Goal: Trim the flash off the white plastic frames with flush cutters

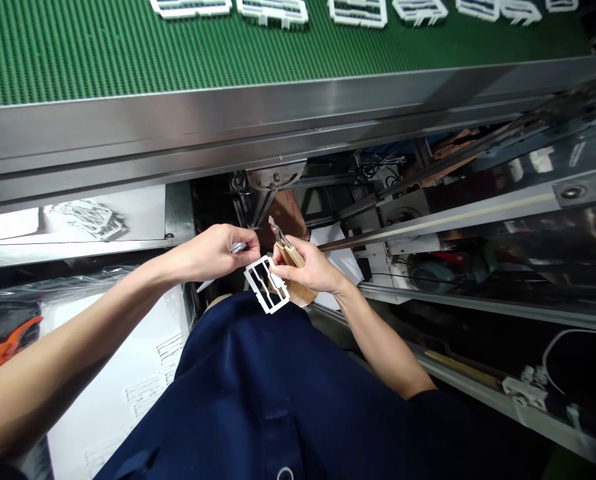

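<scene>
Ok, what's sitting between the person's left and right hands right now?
In the head view, a white plastic frame lies between the left hand and the right hand. It touches the right hand's fingers, just below the wooden-handled pliers.

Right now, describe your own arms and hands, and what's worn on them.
The left hand and right hand are bare, without gloves, and so are the forearms. The sleeves of a dark navy shirt end near the elbows.

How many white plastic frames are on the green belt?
7 frames, in one row across the far part of the green belt. The top edge of the view cuts them off, so more may be hidden beyond it.
</scene>
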`<state>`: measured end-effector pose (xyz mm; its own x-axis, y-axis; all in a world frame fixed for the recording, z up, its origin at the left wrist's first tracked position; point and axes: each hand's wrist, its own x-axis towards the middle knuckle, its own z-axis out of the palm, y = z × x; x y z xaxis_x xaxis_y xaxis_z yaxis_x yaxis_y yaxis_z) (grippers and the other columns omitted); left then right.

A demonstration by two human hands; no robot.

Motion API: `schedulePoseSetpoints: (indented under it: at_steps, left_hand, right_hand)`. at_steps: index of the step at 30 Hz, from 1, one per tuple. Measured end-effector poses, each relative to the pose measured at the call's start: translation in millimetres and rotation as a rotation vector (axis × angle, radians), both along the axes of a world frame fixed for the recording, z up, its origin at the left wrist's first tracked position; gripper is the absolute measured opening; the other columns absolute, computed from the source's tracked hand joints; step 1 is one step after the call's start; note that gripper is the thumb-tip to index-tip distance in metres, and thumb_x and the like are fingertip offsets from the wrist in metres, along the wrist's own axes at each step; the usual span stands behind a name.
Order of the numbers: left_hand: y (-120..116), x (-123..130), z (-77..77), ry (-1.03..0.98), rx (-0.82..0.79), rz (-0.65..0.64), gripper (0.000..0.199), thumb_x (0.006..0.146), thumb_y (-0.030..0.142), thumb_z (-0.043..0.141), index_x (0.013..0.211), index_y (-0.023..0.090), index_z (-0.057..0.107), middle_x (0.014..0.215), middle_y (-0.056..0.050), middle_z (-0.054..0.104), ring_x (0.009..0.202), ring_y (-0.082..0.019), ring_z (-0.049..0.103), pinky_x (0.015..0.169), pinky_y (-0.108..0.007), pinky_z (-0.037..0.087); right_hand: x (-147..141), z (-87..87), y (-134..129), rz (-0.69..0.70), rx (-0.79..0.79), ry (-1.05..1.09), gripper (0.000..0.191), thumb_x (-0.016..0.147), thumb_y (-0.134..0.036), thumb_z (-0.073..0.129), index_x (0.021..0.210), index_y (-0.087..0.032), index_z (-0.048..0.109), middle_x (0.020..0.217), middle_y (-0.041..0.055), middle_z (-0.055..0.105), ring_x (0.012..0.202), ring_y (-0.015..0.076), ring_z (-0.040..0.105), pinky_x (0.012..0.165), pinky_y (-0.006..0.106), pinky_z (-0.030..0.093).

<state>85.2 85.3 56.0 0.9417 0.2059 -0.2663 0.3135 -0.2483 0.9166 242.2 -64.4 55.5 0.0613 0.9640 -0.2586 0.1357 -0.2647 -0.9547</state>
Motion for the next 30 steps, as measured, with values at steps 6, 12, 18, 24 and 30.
schedulePoseSetpoints:
  at_steps: [6, 12, 18, 24, 30]
  left_hand:
    - [-21.5, -17.0, 5.5, -0.248, -0.1, -0.023, 0.02, 0.088, 0.028, 0.05, 0.079, 0.017, 0.064, 0.088, -0.006, 0.064, 0.077, -0.019, 0.058, 0.069, -0.024, 0.042]
    - [-41.8, -37.8, 0.8, -0.192, -0.159, -0.067, 0.021, 0.091, 0.026, 0.046, 0.081, 0.017, 0.062, 0.082, -0.006, 0.062, 0.073, -0.019, 0.057, 0.067, -0.025, 0.042]
    - [-44.1, -36.7, 5.7, -0.178, 0.03, -0.114, 0.023, 0.092, 0.024, 0.043, 0.074, 0.018, 0.054, 0.072, -0.003, 0.056, 0.063, -0.015, 0.05, 0.059, -0.024, 0.036]
    - [-41.2, -35.8, 4.3, -0.141, 0.061, -0.14, 0.02, 0.092, 0.022, 0.042, 0.075, 0.017, 0.052, 0.072, -0.002, 0.053, 0.062, -0.015, 0.047, 0.058, -0.025, 0.034]
    - [-44.1, -34.6, 8.5, -0.144, 0.078, -0.15, 0.016, 0.089, 0.013, 0.043, 0.075, 0.016, 0.052, 0.072, 0.0, 0.051, 0.062, -0.013, 0.045, 0.058, -0.025, 0.033]
  right_hand:
    - [-18.2, -26.5, -14.5, -0.006, -0.01, 0.255, 0.03, 0.067, -0.034, 0.073, 0.079, -0.019, 0.049, 0.073, -0.0028, 0.049, 0.065, 0.0106, 0.047, 0.063, 0.024, 0.042]
    - [-39.6, -39.4, -37.5, 0.073, -0.049, 0.339, 0.028, 0.071, -0.032, 0.071, 0.083, -0.019, 0.049, 0.075, -0.0023, 0.051, 0.063, 0.0099, 0.046, 0.062, 0.024, 0.042]
    - [-14.6, 7.1, -44.3, 0.22, -0.138, -0.254, 0.021, 0.08, -0.027, 0.06, 0.098, -0.019, 0.052, 0.091, 0.0016, 0.058, 0.08, 0.0142, 0.054, 0.073, 0.028, 0.042]
    - [-1.1, 46.6, -45.7, 0.431, -0.179, -0.684, 0.015, 0.08, -0.019, 0.053, 0.094, -0.02, 0.054, 0.089, 0.0028, 0.06, 0.081, 0.0167, 0.053, 0.071, 0.028, 0.038]
    - [-3.4, 58.7, -35.9, 0.593, -0.169, -0.86, 0.022, 0.077, -0.018, 0.052, 0.098, -0.018, 0.054, 0.088, 0.004, 0.059, 0.079, 0.0171, 0.053, 0.069, 0.027, 0.035]
